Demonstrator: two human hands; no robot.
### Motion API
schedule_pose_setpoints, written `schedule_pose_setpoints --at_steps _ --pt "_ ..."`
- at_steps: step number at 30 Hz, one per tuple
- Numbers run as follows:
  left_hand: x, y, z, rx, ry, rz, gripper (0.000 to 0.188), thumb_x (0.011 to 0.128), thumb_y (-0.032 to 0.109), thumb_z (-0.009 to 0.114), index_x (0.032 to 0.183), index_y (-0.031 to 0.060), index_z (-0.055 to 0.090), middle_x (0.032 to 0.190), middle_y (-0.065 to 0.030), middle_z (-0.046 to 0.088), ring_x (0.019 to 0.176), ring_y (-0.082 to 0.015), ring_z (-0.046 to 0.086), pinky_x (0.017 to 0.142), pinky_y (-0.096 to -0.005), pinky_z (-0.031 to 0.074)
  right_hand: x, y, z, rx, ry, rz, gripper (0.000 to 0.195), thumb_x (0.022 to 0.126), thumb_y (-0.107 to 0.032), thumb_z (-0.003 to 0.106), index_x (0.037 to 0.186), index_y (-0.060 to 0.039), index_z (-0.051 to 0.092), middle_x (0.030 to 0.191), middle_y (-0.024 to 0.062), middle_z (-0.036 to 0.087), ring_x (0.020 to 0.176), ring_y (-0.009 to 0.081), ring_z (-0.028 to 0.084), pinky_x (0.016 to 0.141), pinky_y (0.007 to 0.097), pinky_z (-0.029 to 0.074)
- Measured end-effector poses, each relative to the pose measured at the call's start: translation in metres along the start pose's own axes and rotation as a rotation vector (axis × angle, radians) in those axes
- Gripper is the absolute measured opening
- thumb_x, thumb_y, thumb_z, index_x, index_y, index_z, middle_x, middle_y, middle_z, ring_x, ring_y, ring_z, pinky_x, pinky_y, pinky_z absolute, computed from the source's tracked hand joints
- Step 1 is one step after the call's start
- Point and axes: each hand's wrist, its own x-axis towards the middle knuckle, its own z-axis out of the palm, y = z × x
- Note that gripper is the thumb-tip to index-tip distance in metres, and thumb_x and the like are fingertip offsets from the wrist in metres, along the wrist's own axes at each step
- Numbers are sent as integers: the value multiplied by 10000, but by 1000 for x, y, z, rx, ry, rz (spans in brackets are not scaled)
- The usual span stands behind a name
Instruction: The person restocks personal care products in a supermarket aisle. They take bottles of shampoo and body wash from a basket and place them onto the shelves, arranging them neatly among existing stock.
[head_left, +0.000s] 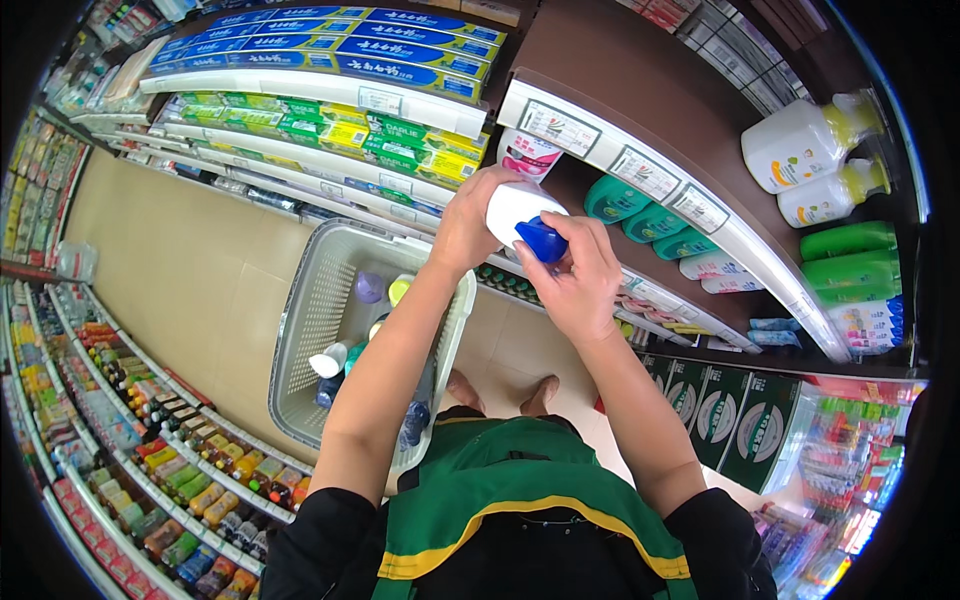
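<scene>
My left hand (469, 221) grips the body of a white plastic bottle (517, 206) from its left side. My right hand (577, 270) holds the same bottle at its blue cap (543, 238), thumb and fingers around the cap. The bottle is tilted, its cap towards me. Below and left of my hands stands a grey plastic basket (300, 300) with several bottles inside, among them one with a purple cap (370, 287) and one with a white cap (328, 360); my left forearm hides part of it. A white and pink bottle (529, 154) stands on the shelf just beyond the held bottle.
Toothpaste boxes (300, 64) fill the shelves ahead to the left. Green bottles (616, 199) stand on a brown shelf at right, below white pump bottles (795, 146). Drink bottles line shelves (225, 465) at lower left. Dark green cartons (720, 412) stand on the floor at right.
</scene>
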Motion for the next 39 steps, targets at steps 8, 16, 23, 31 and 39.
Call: schedule_pose_setpoints --at_steps 8,16,23,31,39 --pt "9 -23 14 -32 -27 -60 542 580 -11 749 1072 92 545 1028 -129 591 1007 -346 547 849 -395 462 4 23 16 -3 61 75 339 675 -80 773 976 -41 622 844 80 580 582 139 556 480 243 467" --pt "21 -36 16 -128 -71 -173 672 502 79 855 1090 53 531 1026 -142 607 998 -340 569 838 -384 464 24 30 18 94 28 304 407 649 -127 800 1008 -30 632 838 77 576 504 115 501 500 262 459" --pt "45 -26 2 -151 -278 -299 750 541 70 837 1204 31 489 1079 -152 613 1029 -290 581 891 -359 454 29 75 28 287 -81 350 448 776 -176 738 1113 42 539 870 82 632 698 129 602 610 256 505" --pt "35 -50 4 -295 -222 -318 599 779 -3 666 1315 10 400 1223 -129 460 1180 -242 477 939 -347 454 44 88 29 201 -157 479 380 829 -289 679 1065 -3 597 905 129 660 729 216 635 683 314 502" --pt "11 -64 14 -443 -127 -353 657 796 -18 652 1368 13 330 1298 -141 461 1240 -230 434 980 -334 398 45 89 33 302 -173 426 352 880 -258 623 1086 18 549 808 67 609 591 90 555 521 235 477"
